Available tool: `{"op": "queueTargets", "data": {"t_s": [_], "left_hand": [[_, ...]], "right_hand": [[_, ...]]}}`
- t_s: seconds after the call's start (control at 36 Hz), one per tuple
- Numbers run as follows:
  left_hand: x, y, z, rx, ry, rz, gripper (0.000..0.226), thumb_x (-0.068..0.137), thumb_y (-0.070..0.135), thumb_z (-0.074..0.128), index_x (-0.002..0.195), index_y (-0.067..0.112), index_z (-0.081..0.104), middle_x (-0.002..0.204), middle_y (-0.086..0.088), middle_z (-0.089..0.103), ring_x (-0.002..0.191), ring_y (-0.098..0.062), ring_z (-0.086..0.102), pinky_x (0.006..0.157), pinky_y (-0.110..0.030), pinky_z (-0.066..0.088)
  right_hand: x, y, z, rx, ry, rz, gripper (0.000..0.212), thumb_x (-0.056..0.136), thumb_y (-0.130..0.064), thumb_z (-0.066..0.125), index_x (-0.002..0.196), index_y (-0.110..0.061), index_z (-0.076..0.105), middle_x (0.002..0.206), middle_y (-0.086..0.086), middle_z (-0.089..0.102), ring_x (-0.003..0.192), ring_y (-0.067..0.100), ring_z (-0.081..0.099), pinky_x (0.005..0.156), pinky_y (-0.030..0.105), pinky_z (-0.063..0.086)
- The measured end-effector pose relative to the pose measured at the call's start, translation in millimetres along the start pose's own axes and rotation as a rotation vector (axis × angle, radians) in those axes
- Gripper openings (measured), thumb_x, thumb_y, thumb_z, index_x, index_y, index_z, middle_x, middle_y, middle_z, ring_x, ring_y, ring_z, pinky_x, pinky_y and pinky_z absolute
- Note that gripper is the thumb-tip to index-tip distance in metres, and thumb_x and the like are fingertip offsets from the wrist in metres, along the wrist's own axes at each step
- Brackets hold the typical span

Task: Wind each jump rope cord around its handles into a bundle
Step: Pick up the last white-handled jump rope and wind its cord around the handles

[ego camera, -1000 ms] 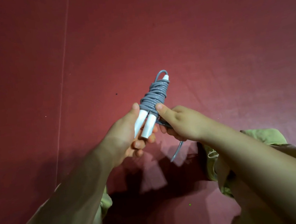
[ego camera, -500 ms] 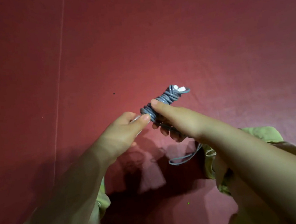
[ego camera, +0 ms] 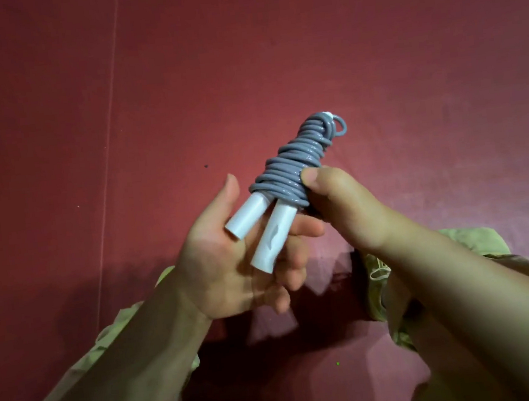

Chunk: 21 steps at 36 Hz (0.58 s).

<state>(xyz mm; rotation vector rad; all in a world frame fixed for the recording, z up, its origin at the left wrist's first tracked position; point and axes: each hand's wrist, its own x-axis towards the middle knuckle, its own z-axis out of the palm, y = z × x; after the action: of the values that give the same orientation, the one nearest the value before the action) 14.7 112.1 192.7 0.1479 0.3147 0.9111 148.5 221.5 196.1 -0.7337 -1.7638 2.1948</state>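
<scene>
A jump rope bundle is held up in the middle of the view: grey cord (ego camera: 295,161) is wound in many turns around two white handles (ego camera: 259,230) that stick out toward me side by side. My right hand (ego camera: 338,202) grips the wound cord, thumb pressed on the lower coils. My left hand (ego camera: 230,262) lies open, palm up, under the bare handle ends, its fingers spread beneath them. A small loop of cord pokes out at the far tip of the bundle. No loose tail of cord shows.
A dark red mat (ego camera: 273,52) fills the whole background, with a thin seam line (ego camera: 111,95) running down the left side. Olive-green fabric (ego camera: 456,239) of my clothing lies below the right forearm.
The bundle has turned so that the white handle ends point toward me. The hanging cord tail is gone from view. My left hand has let go and opened beneath the handles.
</scene>
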Motion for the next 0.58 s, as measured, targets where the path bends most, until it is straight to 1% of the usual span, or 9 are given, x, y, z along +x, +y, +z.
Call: {"op": "queueTargets", "data": {"t_s": [0.03,0.06,0.11,0.14,0.22,0.31,0.44,0.53,0.58], "left_hand": [[1.1,-1.7,-0.1,-0.027,-0.036,-0.006,0.083,0.089,0.067,0.034,0.123,-0.007,0.050,0.089,-0.014,0.065,0.077,-0.026,0.065,0.064,-0.032,0.053],[1.9,-2.1,-0.1,-0.051,-0.059,-0.012,0.080,0.090,0.066,0.033,0.120,-0.005,0.052,0.083,-0.011,0.063,0.070,-0.022,0.063,0.059,-0.028,0.048],[1.4,0.5,-2.8,-0.118,-0.064,-0.039,0.071,0.090,0.064,0.033,0.111,-0.001,0.053,0.075,-0.008,0.060,0.062,-0.018,0.059,0.052,-0.026,0.044],[0.8,2.7,-2.9,-0.142,-0.041,-0.058,0.068,0.090,0.063,0.035,0.108,0.000,0.053,0.073,-0.007,0.058,0.060,-0.018,0.058,0.051,-0.026,0.043],[-0.3,8.4,-2.2,-0.084,0.125,-0.090,0.063,0.084,0.065,0.039,0.092,0.006,0.060,0.061,-0.002,0.053,0.047,-0.012,0.051,0.043,-0.020,0.042],[0.6,12.2,6.3,0.048,0.354,-0.083,0.062,0.079,0.068,0.038,0.074,0.011,0.063,0.049,0.003,0.044,0.035,-0.008,0.039,0.035,-0.016,0.034],[4.1,13.7,10.8,0.235,0.570,-0.060,0.063,0.076,0.069,0.029,0.073,0.011,0.055,0.050,0.002,0.037,0.035,-0.010,0.030,0.038,-0.014,0.024],[5.8,12.0,8.1,0.429,0.642,-0.082,0.067,0.075,0.071,0.027,0.075,0.010,0.055,0.052,-0.001,0.039,0.037,-0.012,0.031,0.040,-0.017,0.026],[7.7,10.0,6.7,0.540,0.703,-0.069,0.069,0.082,0.069,0.022,0.077,0.008,0.055,0.052,-0.002,0.040,0.039,-0.014,0.031,0.044,-0.021,0.024]], "right_hand": [[0.1,0.8,-1.3,0.002,0.010,0.008,0.069,0.066,-0.053,0.044,0.084,0.013,0.052,0.069,0.026,0.051,0.062,0.034,0.042,0.066,0.034,0.035],[0.6,1.3,-2.0,-0.005,0.013,0.013,0.069,0.066,-0.054,0.044,0.084,0.012,0.052,0.066,0.022,0.051,0.060,0.031,0.041,0.064,0.031,0.036],[1.1,0.5,-2.0,-0.062,0.017,0.024,0.057,0.069,-0.057,0.042,0.078,-0.001,0.053,0.058,0.006,0.047,0.054,0.016,0.039,0.052,0.024,0.034],[1.1,0.0,-2.4,-0.100,0.017,0.029,0.054,0.074,-0.057,0.043,0.079,-0.004,0.053,0.058,0.004,0.045,0.053,0.013,0.038,0.049,0.022,0.033],[1.1,-1.9,-3.4,-0.182,0.021,0.068,0.048,0.088,-0.050,0.035,0.075,-0.007,0.053,0.056,0.000,0.045,0.050,0.012,0.037,0.046,0.020,0.032],[2.7,-2.3,-2.5,-0.243,0.023,0.141,0.050,0.086,-0.053,0.031,0.075,-0.010,0.052,0.057,0.001,0.042,0.051,0.014,0.034,0.048,0.025,0.029],[1.9,-3.1,-2.6,-0.351,0.054,0.198,0.054,0.096,-0.055,0.032,0.061,-0.015,0.041,0.054,0.002,0.037,0.052,0.019,0.031,0.052,0.035,0.027],[1.9,1.3,-3.6,-0.427,0.048,0.256,0.065,0.090,-0.065,0.031,0.068,-0.007,0.051,0.057,0.009,0.037,0.053,0.021,0.033,0.054,0.035,0.029],[2.7,5.4,-5.0,-0.462,0.057,0.297,0.069,0.089,-0.067,0.030,0.070,-0.007,0.057,0.049,0.001,0.039,0.047,0.019,0.035,0.054,0.033,0.032]]}}
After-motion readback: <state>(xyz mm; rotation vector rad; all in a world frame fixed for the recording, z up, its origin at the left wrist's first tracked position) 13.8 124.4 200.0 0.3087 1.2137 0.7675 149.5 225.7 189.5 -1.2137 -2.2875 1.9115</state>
